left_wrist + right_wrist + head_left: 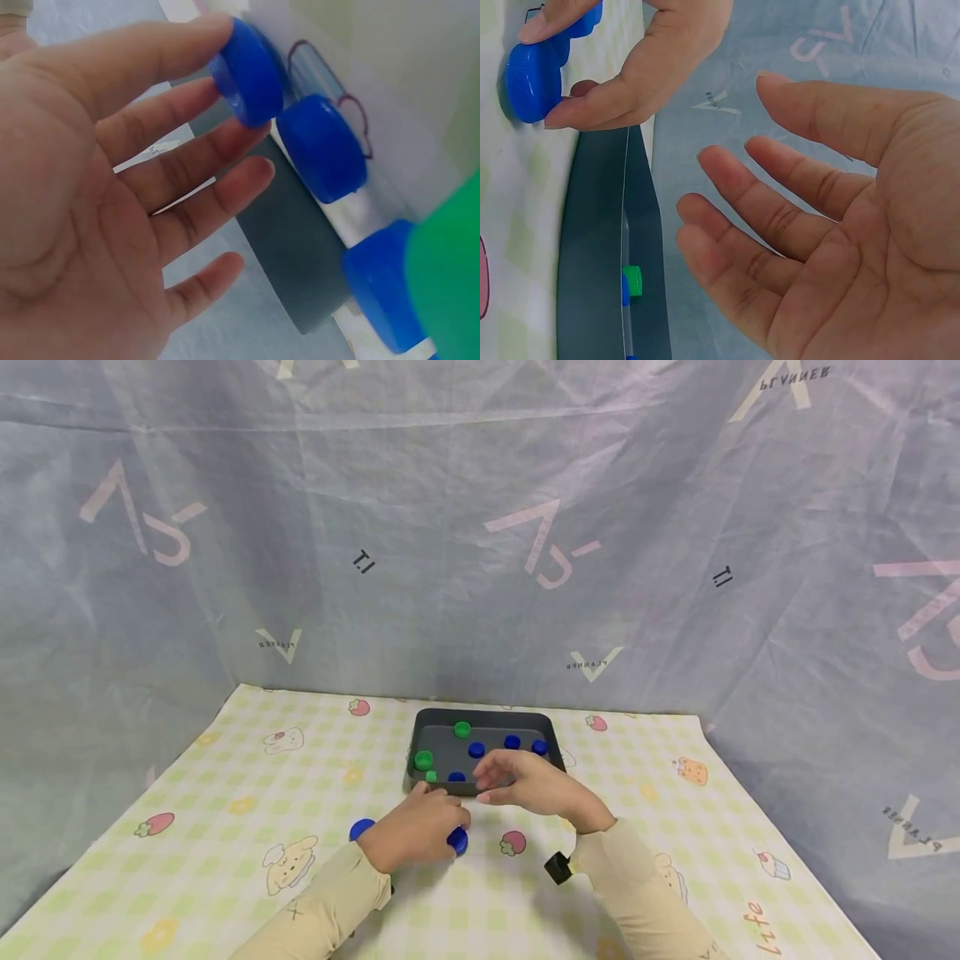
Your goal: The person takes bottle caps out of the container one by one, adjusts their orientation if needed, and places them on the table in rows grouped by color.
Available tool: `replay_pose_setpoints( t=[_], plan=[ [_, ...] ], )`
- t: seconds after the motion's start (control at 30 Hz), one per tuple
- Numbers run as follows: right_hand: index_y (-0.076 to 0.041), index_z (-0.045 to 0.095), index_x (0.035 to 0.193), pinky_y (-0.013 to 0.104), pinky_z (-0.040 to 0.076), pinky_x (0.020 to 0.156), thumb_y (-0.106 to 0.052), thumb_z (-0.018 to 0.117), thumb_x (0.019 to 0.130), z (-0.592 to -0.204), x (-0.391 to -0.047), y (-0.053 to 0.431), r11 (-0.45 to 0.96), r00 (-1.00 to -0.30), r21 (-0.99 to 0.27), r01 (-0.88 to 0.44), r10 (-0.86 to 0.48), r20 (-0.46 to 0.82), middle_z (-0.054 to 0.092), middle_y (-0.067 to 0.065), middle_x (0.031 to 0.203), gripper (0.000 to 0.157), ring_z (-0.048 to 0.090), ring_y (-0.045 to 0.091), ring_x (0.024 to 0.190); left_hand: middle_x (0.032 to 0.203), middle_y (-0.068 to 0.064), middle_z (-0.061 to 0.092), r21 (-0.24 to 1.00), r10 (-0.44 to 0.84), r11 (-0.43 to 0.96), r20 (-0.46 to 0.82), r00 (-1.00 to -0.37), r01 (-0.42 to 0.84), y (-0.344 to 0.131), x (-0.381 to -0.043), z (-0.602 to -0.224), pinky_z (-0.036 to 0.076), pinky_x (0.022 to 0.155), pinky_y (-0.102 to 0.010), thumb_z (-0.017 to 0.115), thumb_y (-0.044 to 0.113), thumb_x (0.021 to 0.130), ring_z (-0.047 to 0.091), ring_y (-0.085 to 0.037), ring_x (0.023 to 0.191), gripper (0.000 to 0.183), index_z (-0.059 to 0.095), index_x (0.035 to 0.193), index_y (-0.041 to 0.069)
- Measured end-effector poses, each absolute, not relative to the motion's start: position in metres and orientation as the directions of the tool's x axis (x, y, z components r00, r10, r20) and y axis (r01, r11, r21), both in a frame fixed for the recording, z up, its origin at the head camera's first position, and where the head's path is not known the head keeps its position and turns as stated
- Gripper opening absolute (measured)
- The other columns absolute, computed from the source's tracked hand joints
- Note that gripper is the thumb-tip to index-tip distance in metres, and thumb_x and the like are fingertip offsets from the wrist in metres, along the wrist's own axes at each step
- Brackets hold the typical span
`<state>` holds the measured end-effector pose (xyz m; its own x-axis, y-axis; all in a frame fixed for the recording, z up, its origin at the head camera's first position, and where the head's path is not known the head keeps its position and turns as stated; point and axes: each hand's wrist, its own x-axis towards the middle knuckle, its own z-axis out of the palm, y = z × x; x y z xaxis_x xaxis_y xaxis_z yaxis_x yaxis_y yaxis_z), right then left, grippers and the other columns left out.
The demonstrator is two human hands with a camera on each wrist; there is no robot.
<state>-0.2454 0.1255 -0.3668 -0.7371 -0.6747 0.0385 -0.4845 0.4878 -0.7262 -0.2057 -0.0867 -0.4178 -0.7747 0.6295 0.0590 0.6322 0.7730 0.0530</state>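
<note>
My left hand [420, 833] is just in front of the dark tray, low over the table. Its thumb and fingertips pinch a blue bottle cap [251, 71] by the edges; the same blue cap [534, 82] shows between thumb and finger in the right wrist view. Beside it is a second blue cap [322, 148], and farther along a third blue cap [384, 285], partly covered by a blurred green object [454, 262]. My right hand [528, 783] hovers over the tray's near right edge, palm showing in the right wrist view, fingers loosely bent and holding nothing.
The dark rectangular tray [487, 718] contains several blue and green caps, among them a green cap [462, 729] at the back. Another blue cap [362, 829] lies left of my left hand. A patterned cloth [600, 893] covers the table; a grey curtain [450, 610] hangs behind.
</note>
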Motion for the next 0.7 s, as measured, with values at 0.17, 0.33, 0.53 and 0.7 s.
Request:
replay_pose_setpoints(
  t=[0.17, 0.33, 0.53, 0.7],
  plan=[
    [-0.016, 0.064, 0.117, 0.036, 0.053, 0.088, -0.02, 0.07, 0.095, -0.367, -0.244, 0.126, 0.483, -0.736, -0.732, -0.48, -0.676, 0.036, 0.069, 0.008, 0.113, 0.023, 0.065, 0.014, 0.102, 0.089, 0.012, 0.064, 0.065, 0.633, 0.769, 0.056, -0.772, 0.635, -0.087, -0.208, -0.42, 0.04, 0.087, -0.048, 0.081, 0.022, 0.079, 0.059, -0.014, 0.091, 0.021, 0.075, 0.099, 0.022],
    [-0.015, 0.065, 0.117, 0.034, 0.054, 0.086, -0.018, 0.069, 0.095, -0.365, -0.243, 0.126, 0.454, -0.725, -0.754, -0.476, -0.687, 0.045, 0.068, 0.01, 0.114, 0.022, 0.065, 0.016, 0.103, 0.096, 0.011, 0.067, 0.094, 0.618, 0.778, 0.057, -0.784, 0.621, -0.089, -0.21, -0.419, 0.039, 0.094, -0.053, 0.081, 0.025, 0.08, 0.061, -0.014, 0.098, 0.023, 0.075, 0.103, 0.022],
    [-0.013, 0.065, 0.118, 0.034, 0.054, 0.085, -0.018, 0.069, 0.096, -0.364, -0.241, 0.126, 0.463, -0.728, -0.751, -0.47, -0.685, 0.033, 0.068, 0.006, 0.112, 0.024, 0.065, 0.017, 0.102, 0.097, 0.008, 0.069, 0.112, 0.602, 0.787, 0.077, -0.794, 0.607, -0.094, -0.21, -0.415, 0.039, 0.093, -0.053, 0.08, 0.032, 0.083, 0.061, -0.012, 0.091, 0.025, 0.076, 0.104, 0.019],
    [-0.009, 0.065, 0.118, 0.034, 0.054, 0.085, -0.018, 0.069, 0.096, -0.365, -0.241, 0.125, 0.458, -0.724, -0.75, -0.477, -0.689, 0.04, 0.069, 0.007, 0.11, 0.025, 0.065, 0.018, 0.1, 0.103, 0.005, 0.071, 0.158, 0.571, 0.801, 0.092, -0.816, 0.578, -0.099, -0.211, -0.407, 0.037, 0.09, -0.049, 0.079, 0.033, 0.084, 0.061, -0.012, 0.093, 0.028, 0.076, 0.107, 0.016]
  ],
)
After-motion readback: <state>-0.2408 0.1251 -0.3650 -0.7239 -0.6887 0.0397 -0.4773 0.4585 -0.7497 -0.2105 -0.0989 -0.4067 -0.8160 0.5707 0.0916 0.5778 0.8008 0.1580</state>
